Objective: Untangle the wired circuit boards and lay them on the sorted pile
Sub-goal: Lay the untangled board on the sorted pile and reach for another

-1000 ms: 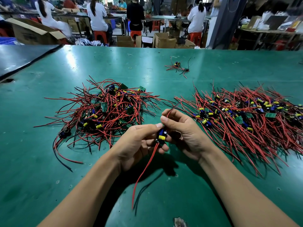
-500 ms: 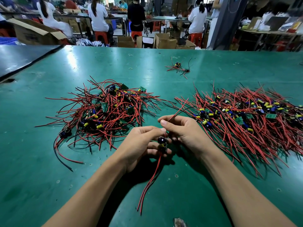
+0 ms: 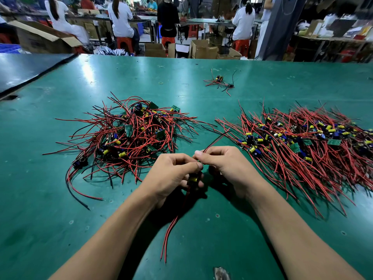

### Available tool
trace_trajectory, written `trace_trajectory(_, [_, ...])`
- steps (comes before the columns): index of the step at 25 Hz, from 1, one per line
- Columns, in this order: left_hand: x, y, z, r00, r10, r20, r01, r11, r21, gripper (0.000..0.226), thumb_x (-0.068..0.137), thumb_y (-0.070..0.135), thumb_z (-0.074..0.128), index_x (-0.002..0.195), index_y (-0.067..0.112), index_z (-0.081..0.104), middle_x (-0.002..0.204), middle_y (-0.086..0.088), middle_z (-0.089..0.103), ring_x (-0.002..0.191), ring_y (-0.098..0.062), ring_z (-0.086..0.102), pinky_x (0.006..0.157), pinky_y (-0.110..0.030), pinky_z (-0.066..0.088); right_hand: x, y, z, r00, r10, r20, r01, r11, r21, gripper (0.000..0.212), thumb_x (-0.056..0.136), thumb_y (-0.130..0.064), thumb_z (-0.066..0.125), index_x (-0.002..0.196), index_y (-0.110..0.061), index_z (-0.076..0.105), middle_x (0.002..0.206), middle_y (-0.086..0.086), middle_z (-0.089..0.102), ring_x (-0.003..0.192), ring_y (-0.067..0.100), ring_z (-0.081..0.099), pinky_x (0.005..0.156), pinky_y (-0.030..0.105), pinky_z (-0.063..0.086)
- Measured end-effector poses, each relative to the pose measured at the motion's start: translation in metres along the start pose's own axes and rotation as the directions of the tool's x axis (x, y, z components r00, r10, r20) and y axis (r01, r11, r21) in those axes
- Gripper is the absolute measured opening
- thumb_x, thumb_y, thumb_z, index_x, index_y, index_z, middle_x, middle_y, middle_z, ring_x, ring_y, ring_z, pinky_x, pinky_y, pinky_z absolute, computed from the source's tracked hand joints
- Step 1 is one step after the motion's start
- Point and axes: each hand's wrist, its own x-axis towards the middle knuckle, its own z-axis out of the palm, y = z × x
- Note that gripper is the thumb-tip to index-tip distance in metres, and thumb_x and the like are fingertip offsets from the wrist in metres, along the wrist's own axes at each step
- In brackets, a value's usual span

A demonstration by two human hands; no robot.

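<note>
Between my two hands, low over the green table (image 3: 201,81), is one small wired circuit board (image 3: 193,179) with a yellow part. My left hand (image 3: 171,174) grips the board from the left. My right hand (image 3: 226,166) pinches its upper red and black wires, which stick out up and to the right. Two more red wires (image 3: 171,229) hang from the board toward me. A tangled heap of boards and red wires (image 3: 129,136) lies to the left of my hands. The sorted pile (image 3: 302,142), wires roughly parallel, lies to the right.
A small separate cluster of boards and wires (image 3: 220,82) lies farther back on the table. A dark table (image 3: 24,69) adjoins at the far left. Beyond the far edge stand cardboard boxes (image 3: 203,49) and several seated people on red stools.
The board has turned in my left hand, its yellow part now facing up. The hanging wires swung to lie closer together. My right hand has drawn the upper wires a little rightward.
</note>
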Motion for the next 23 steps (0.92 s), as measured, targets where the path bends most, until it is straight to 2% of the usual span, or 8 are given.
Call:
trace_trajectory(4, [-0.0005, 0.0007, -0.0002, 0.998, -0.028, 0.061, 0.028, 1.0, 0.001, 0.009, 0.087, 0.002, 0.067, 0.078, 0.001, 0.064, 0.067, -0.016, 0.067, 0.052, -0.024, 0.066, 0.049, -0.025, 0.049, 0.0019, 0.0009, 0.0002, 0.985, -0.086, -0.149, 0.077, 0.995, -0.064, 0.029, 0.087, -0.034, 0.076, 0.074, -0.009, 0.073, 0.042, -0.004, 0.032, 0.037, 0.009, 0.021, 0.039, 0.017, 0.016])
trace_trajectory(8, [-0.0025, 0.0016, 0.0034, 0.993, -0.052, 0.102, 0.056, 0.997, -0.043, 0.006, 0.087, 0.003, 0.067, 0.084, -0.002, 0.065, 0.068, -0.017, 0.065, 0.05, -0.024, 0.063, 0.049, -0.024, 0.05, 0.0029, -0.0002, 0.004, 0.977, -0.088, -0.195, 0.089, 0.996, -0.001, 0.038, 0.09, -0.041, 0.07, 0.064, -0.016, 0.064, 0.045, -0.002, 0.032, 0.035, 0.008, 0.023, 0.038, 0.016, 0.018])
trace_trajectory(13, [-0.0019, 0.0004, 0.0085, 0.996, -0.075, 0.049, 0.078, 0.995, -0.059, 0.007, 0.088, 0.008, 0.066, 0.084, 0.002, 0.068, 0.063, -0.014, 0.062, 0.046, -0.023, 0.059, 0.049, -0.025, 0.049, 0.003, 0.0027, 0.006, 0.982, -0.075, -0.171, 0.077, 0.997, 0.002, 0.043, 0.09, -0.041, 0.071, 0.059, -0.017, 0.055, 0.047, 0.002, 0.035, 0.035, 0.012, 0.024, 0.04, 0.017, 0.02])
trace_trajectory(16, [0.0002, -0.0015, 0.0082, 0.999, -0.031, -0.016, 0.03, 0.998, -0.052, 0.014, 0.091, 0.012, 0.065, 0.079, 0.006, 0.069, 0.056, -0.01, 0.061, 0.044, -0.021, 0.057, 0.049, -0.024, 0.047, 0.0028, 0.0053, 0.0054, 0.986, -0.108, -0.129, 0.098, 0.992, -0.084, 0.042, 0.089, -0.045, 0.071, 0.064, -0.016, 0.053, 0.047, -0.001, 0.04, 0.037, 0.011, 0.03, 0.039, 0.018, 0.024])
trace_trajectory(18, [0.0011, -0.0028, 0.0078, 0.999, -0.009, -0.042, 0.006, 0.998, -0.066, 0.016, 0.092, 0.011, 0.064, 0.077, 0.006, 0.067, 0.055, -0.009, 0.06, 0.043, -0.02, 0.057, 0.046, -0.022, 0.047, 0.0021, 0.005, 0.004, 0.987, -0.152, -0.061, 0.142, 0.98, -0.14, 0.036, 0.09, -0.044, 0.07, 0.073, -0.012, 0.065, 0.053, -0.003, 0.055, 0.041, 0.01, 0.046, 0.041, 0.018, 0.035])
trace_trajectory(20, [0.0012, -0.0036, 0.0074, 0.999, -0.004, -0.039, 0.001, 0.997, -0.08, 0.015, 0.092, 0.01, 0.063, 0.078, 0.005, 0.066, 0.056, -0.009, 0.06, 0.043, -0.02, 0.056, 0.046, -0.023, 0.048, 0.0008, 0.0039, 0.0036, 0.988, -0.154, 0.015, 0.155, 0.986, -0.069, 0.03, 0.091, -0.04, 0.07, 0.087, -0.01, 0.075, 0.068, 0.004, 0.069, 0.05, 0.019, 0.061, 0.046, 0.022, 0.048])
trace_trajectory(22, [0.0009, -0.0039, 0.0073, 1.0, 0.003, -0.024, -0.005, 0.997, -0.072, 0.015, 0.092, 0.01, 0.063, 0.079, 0.004, 0.065, 0.057, -0.009, 0.059, 0.045, -0.019, 0.056, 0.047, -0.024, 0.048, 0.0006, 0.0027, 0.002, 0.988, -0.153, 0.014, 0.153, 0.986, -0.069, 0.03, 0.091, -0.039, 0.07, 0.087, -0.01, 0.076, 0.066, 0.007, 0.07, 0.049, 0.021, 0.064, 0.046, 0.022, 0.049])
trace_trajectory(23, [0.0006, -0.0041, 0.0077, 1.0, 0.014, -0.013, -0.014, 0.998, -0.065, 0.015, 0.092, 0.009, 0.063, 0.079, 0.003, 0.065, 0.059, -0.01, 0.058, 0.047, -0.018, 0.056, 0.048, -0.024, 0.048, 0.0012, 0.0025, 0.0005, 0.986, -0.163, -0.015, 0.161, 0.981, -0.109, 0.031, 0.092, -0.039, 0.069, 0.084, -0.01, 0.077, 0.059, 0.003, 0.067, 0.045, 0.015, 0.059, 0.043, 0.018, 0.044])
